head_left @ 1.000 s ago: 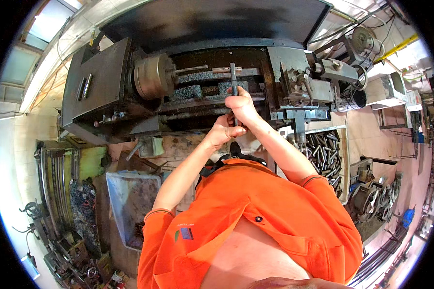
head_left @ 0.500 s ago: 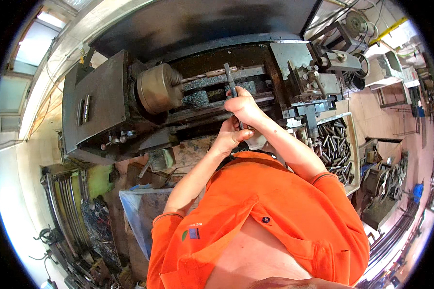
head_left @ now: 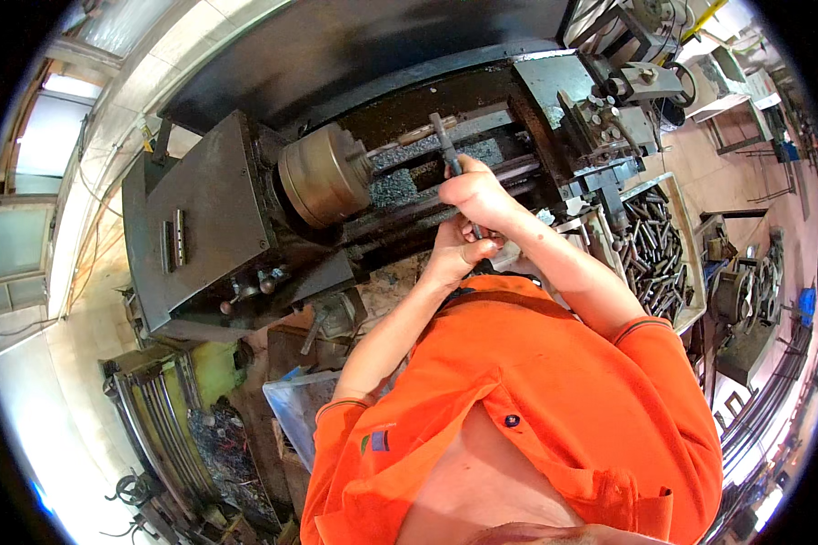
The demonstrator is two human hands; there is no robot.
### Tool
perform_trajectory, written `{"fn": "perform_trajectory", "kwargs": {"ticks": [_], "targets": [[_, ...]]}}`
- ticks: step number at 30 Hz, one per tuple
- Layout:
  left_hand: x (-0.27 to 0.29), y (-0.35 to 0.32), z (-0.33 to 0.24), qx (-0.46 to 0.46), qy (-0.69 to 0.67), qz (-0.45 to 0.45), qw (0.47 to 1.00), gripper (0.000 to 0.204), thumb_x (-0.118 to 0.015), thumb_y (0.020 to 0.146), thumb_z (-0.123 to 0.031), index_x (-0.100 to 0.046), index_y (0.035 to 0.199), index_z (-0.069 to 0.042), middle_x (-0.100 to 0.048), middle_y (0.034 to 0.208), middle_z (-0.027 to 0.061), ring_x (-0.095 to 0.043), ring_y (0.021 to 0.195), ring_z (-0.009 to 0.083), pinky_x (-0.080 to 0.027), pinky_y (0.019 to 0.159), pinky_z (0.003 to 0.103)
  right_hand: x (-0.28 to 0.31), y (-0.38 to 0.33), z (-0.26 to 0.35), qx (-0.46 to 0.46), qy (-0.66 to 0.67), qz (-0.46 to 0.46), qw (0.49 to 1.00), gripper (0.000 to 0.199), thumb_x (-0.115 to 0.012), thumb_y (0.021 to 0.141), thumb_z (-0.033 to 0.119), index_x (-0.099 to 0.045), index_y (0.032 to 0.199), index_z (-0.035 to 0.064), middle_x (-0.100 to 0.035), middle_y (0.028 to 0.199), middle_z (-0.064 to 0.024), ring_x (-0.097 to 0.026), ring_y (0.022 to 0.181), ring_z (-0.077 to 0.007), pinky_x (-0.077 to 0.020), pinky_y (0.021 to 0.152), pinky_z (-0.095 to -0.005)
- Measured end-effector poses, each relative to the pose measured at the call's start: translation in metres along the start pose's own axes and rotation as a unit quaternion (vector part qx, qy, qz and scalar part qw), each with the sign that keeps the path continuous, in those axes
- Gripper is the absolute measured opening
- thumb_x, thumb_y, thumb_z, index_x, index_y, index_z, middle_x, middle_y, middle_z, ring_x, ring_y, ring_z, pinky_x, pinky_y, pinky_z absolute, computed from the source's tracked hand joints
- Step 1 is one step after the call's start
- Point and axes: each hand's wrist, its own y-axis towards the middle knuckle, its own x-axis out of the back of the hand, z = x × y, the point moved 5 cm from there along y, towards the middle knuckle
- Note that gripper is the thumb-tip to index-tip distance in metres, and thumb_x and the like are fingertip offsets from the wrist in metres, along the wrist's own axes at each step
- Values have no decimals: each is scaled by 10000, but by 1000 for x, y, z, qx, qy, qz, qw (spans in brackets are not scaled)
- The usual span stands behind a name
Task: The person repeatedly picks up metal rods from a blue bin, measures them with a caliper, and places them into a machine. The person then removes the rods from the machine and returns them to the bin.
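My right hand (head_left: 478, 195) is closed round the middle of a long, slim, dark metal hand tool (head_left: 443, 141); its exact kind cannot be made out. Below it, my left hand (head_left: 456, 254) is closed at the tool's lower end, close to my body. The tool slants up and away over the lathe bed (head_left: 432, 214). Its upper end overlaps a thin metal rod (head_left: 418, 134) that reaches right from the round lathe chuck (head_left: 325, 177). Whether they touch I cannot tell. My fingers hide much of the tool's lower part.
The grey headstock (head_left: 200, 218) stands left of the chuck, with levers at its front. At right are the tool post (head_left: 600, 127) and tailstock (head_left: 650, 80). A tray (head_left: 697, 272) of many short metal pieces sits beside my right arm. Metal chips (head_left: 394, 188) lie on the bed.
The view has shifted and turned slightly, so the lathe appears farther right and tilted. Both hands keep their hold on the tool, its upper end still by the rod.
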Motion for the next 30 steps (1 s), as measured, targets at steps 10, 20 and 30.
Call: {"fn": "perform_trajectory", "kwargs": {"ticks": [10,20,30], "targets": [[26,-7,10,-22,11,5,1000,370,-791,609,-203,-534,789,-8,-517,715,-13,-532,635,83,-456,561,205,-17,1,-2,-3,-60,19,998,171,-515,663,90,-452,801,11,-449,616,-69,-468,584,-154,-406,505,-311],[27,-6,2,-40,53,-12,998,304,-781,593,-143,-502,643,-32,-513,626,-6,-508,571,72,-385,487,213,-28,7,8,95,-69,12,993,177,-497,686,73,-451,845,10,-446,593,-52,-445,405,-142,-366,353,-311],[30,-5,10,11,57,-8,998,267,-741,614,-46,-520,759,-17,-526,719,5,-529,658,90,-462,593,224,-21,9,2,23,-100,21,995,182,-536,667,117,-479,799,5,-482,654,-76,-465,621,-146,-405,540,-305]]}}
